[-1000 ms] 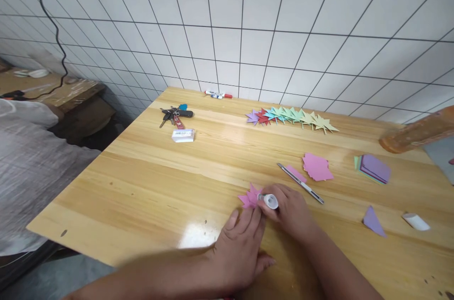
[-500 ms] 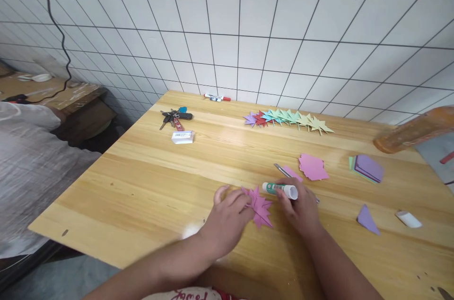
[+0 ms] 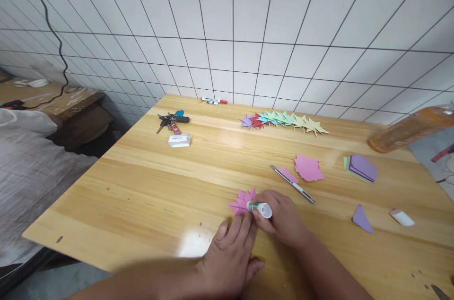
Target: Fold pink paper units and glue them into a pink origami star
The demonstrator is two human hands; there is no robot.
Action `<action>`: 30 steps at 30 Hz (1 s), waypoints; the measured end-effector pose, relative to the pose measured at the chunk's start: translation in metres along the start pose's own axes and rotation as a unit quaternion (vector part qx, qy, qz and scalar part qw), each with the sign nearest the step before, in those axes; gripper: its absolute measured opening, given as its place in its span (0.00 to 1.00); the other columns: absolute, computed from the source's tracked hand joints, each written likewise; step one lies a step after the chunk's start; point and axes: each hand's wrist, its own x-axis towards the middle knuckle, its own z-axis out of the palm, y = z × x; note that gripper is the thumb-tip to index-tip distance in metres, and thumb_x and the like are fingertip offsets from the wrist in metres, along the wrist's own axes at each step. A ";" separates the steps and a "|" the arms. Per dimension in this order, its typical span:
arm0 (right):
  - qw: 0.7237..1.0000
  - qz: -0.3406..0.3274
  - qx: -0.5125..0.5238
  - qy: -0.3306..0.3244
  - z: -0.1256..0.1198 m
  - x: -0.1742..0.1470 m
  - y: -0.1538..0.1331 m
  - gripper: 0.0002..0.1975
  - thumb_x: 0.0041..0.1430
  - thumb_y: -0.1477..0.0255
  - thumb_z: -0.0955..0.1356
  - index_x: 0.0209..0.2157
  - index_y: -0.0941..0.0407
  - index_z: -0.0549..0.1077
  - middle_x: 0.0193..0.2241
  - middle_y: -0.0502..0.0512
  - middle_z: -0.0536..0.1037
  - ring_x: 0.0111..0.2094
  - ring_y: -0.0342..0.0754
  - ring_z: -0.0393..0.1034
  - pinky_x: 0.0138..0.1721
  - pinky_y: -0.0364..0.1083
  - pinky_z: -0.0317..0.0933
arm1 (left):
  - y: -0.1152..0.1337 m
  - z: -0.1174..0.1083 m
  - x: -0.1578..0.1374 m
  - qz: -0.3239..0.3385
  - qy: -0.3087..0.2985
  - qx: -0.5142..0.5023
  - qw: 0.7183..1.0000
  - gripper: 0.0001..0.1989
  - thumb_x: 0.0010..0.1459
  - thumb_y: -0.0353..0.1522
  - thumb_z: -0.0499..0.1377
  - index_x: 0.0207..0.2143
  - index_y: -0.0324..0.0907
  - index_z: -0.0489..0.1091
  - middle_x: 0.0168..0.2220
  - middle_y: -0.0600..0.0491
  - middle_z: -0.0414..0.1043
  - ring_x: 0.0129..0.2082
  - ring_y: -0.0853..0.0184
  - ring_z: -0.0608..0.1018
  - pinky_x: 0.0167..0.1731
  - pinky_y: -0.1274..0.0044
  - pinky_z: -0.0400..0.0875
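A pink folded-paper leaf [image 3: 242,201] with pointed tips lies flat on the wooden table. My left hand [image 3: 232,248] rests with fingers stretched out, their tips pressing the leaf's near edge. In my right hand [image 3: 282,215] is a glue stick [image 3: 260,208], tilted, its far end against the middle of the leaf. The hand's fingers wrap round the tube and hide part of it. Behind my right hand are a utility knife [image 3: 294,185], a small pink paper strip [image 3: 288,175] and a stack of pink paper pieces [image 3: 308,168].
Along the wall stand a marker [image 3: 213,100] and a row of coloured paper leaves [image 3: 283,120]. Keys [image 3: 173,120] and a small white box [image 3: 179,140] lie left. To the right are coloured papers [image 3: 363,167], a purple triangle [image 3: 362,218], a white cap [image 3: 402,217] and an orange bottle [image 3: 407,127].
The glue stick came left in my right hand onto the leaf. My left hand went from gripping the leaf to pressing its near edge, and the leaf turned and shifted left.
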 end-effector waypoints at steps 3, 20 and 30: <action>1.000 -0.006 -0.009 -0.027 0.002 0.002 0.002 0.06 0.58 0.69 0.62 0.34 0.55 0.67 0.28 0.53 0.73 0.31 0.47 0.66 0.32 0.44 0.57 | -0.002 0.000 0.002 -0.003 -0.012 -0.008 1.000 0.33 0.59 0.50 0.42 0.56 0.36 0.60 0.54 0.44 0.64 0.51 0.57 0.62 0.45 0.67 0.51; 0.996 0.044 -0.037 -0.065 -0.001 0.016 -0.007 0.06 0.60 0.67 0.62 0.34 0.55 0.65 0.30 0.54 0.74 0.32 0.49 0.68 0.31 0.45 0.58 | -0.004 -0.001 0.004 0.034 -0.028 -0.003 0.999 0.33 0.60 0.49 0.41 0.58 0.34 0.57 0.56 0.42 0.60 0.57 0.55 0.58 0.54 0.63 0.47; 0.995 0.050 -0.071 -0.055 0.002 0.026 -0.008 0.08 0.60 0.65 0.62 0.33 0.55 0.66 0.29 0.54 0.74 0.31 0.48 0.68 0.31 0.45 0.59 | -0.004 -0.002 0.005 0.036 -0.036 0.001 0.999 0.35 0.59 0.49 0.43 0.58 0.31 0.56 0.58 0.40 0.58 0.58 0.54 0.58 0.57 0.65 0.45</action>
